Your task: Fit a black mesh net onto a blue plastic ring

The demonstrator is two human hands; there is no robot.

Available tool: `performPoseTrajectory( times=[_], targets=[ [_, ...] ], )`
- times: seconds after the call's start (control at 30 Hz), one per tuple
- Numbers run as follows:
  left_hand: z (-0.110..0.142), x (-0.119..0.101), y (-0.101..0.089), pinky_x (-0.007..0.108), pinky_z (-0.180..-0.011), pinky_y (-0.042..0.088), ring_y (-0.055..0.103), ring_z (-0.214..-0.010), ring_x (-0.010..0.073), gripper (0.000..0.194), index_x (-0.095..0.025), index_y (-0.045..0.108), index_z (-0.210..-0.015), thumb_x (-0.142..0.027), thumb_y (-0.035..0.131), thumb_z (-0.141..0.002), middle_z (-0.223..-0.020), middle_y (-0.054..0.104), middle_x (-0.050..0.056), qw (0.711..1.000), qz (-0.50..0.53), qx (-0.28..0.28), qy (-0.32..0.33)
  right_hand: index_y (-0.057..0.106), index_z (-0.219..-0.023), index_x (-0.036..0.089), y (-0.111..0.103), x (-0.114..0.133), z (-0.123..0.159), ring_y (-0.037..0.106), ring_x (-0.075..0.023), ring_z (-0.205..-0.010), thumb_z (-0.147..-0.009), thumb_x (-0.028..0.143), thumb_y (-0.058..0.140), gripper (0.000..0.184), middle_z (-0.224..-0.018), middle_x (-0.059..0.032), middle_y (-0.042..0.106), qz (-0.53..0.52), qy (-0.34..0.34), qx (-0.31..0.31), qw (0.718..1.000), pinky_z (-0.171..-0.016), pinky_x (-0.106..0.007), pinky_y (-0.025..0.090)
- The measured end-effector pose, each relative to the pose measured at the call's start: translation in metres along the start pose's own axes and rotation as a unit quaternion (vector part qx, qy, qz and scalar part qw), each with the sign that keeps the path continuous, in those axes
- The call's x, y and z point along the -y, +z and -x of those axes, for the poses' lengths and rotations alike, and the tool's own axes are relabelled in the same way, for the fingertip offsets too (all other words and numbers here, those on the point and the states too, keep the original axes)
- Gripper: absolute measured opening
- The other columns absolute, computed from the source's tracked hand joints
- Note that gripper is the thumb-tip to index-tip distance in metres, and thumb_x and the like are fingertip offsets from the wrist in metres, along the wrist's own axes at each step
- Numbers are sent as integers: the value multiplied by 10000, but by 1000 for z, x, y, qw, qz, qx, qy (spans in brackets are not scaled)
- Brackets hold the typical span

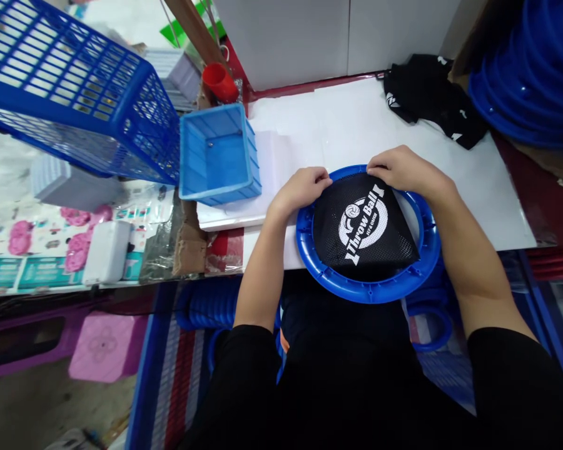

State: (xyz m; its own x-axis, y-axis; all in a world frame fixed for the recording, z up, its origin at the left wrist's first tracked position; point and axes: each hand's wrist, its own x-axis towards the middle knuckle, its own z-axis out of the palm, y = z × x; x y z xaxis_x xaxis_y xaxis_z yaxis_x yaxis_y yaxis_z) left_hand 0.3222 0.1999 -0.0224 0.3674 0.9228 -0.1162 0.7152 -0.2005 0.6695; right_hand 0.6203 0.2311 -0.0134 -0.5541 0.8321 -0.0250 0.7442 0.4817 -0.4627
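Note:
A blue plastic ring (pixel 356 289) lies at the near edge of the white table top (pixel 473 187). Over it is spread a black mesh cloth (pixel 361 231) printed "Throw Ball" in white. My left hand (pixel 300 187) pinches the cloth's far left edge against the ring's rim, fingers curled. On the far right edge my right hand (pixel 403 169) does the same with closed fingers. Both forearms reach in from below.
A small light-blue box (pixel 218 156) sits left of the ring, with a big blue slatted crate (pixel 75 87) beyond it and a red cup (pixel 219 81) behind. More black cloths (pixel 431 100) lie at the far right beside stacked blue rings (pixel 530 75). Further blue rings (pixel 216 306) lie under the table.

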Motion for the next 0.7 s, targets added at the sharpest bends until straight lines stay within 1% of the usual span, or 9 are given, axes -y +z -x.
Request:
performPoseTrajectory(
  times=[0.13, 0.33, 0.4, 0.47, 0.53, 0.6, 0.63, 0.7],
  targets=[
    [1, -1, 3, 397, -881, 489, 660, -904, 232, 176, -226, 672, -891, -259, 630, -1058, -949, 778, 64, 1000, -25, -17, 2, 889, -1070, 255, 2, 1, 3, 805, -371, -1059, -1092, 386, 583, 334, -1055, -124, 881, 13, -5, -9, 1000, -1023, -588, 614],
    [2, 2, -1, 384, -906, 526, 669, -905, 213, 165, -216, 675, -891, -229, 629, -1049, -942, 770, 49, 1000, 12, -1, 4, 891, -1023, 268, 6, -7, -1, 805, -350, -1027, -1074, 417, 643, 294, -1015, -94, 874, -19, 7, -20, 1000, -1027, -585, 622],
    [2, 2, -1, 385, -897, 531, 664, -890, 212, 161, -219, 679, -895, -236, 638, -1051, -917, 763, 43, 1000, 5, -8, 7, 892, -1021, 272, 6, -9, 0, 796, -344, -999, -1065, 416, 652, 284, -986, -89, 867, -24, 2, -26, 999, -1015, -582, 629],
    [3, 0, 0, 391, -903, 539, 669, -894, 217, 167, -221, 679, -909, -240, 631, -1068, -925, 765, 49, 999, -11, -27, 16, 893, -1059, 276, 7, -9, 1, 785, -338, -986, -1055, 398, 655, 267, -973, -84, 858, -27, -7, -33, 999, -1010, -574, 634],
    [5, -3, 2, 404, -945, 553, 688, -948, 232, 154, -220, 695, -961, -246, 619, -1092, -998, 778, 69, 997, -37, -53, 46, 888, -1143, 275, 8, -6, 3, 776, -341, -1018, -1045, 358, 653, 268, -1015, -88, 852, -30, -29, -49, 998, -1026, -571, 629],
    [6, -8, 6, 422, -1015, 560, 704, -1049, 258, 104, -219, 723, -1054, -257, 636, -1097, -1109, 784, 93, 991, -70, -68, 94, 874, -1215, 274, 10, -2, 3, 763, -355, -1101, -1044, 313, 629, 301, -1119, -104, 841, -35, -70, -75, 994, -1056, -579, 613],
    [6, -10, 8, 434, -1051, 558, 706, -1105, 274, 90, -218, 734, -1107, -261, 657, -1091, -1166, 783, 104, 987, -89, -68, 118, 869, -1232, 275, 13, -1, 2, 752, -363, -1144, -1048, 297, 613, 317, -1178, -114, 830, -41, -95, -86, 991, -1070, -586, 605],
    [6, -13, 14, 465, -1111, 547, 697, -1200, 309, 152, -218, 743, -1211, -261, 690, -1075, -1255, 781, 122, 979, -125, -58, 149, 867, -1235, 281, 18, 0, -1, 727, -377, -1212, -1056, 284, 594, 327, -1278, -127, 803, -61, -142, -97, 983, -1101, -607, 584]
  ],
)
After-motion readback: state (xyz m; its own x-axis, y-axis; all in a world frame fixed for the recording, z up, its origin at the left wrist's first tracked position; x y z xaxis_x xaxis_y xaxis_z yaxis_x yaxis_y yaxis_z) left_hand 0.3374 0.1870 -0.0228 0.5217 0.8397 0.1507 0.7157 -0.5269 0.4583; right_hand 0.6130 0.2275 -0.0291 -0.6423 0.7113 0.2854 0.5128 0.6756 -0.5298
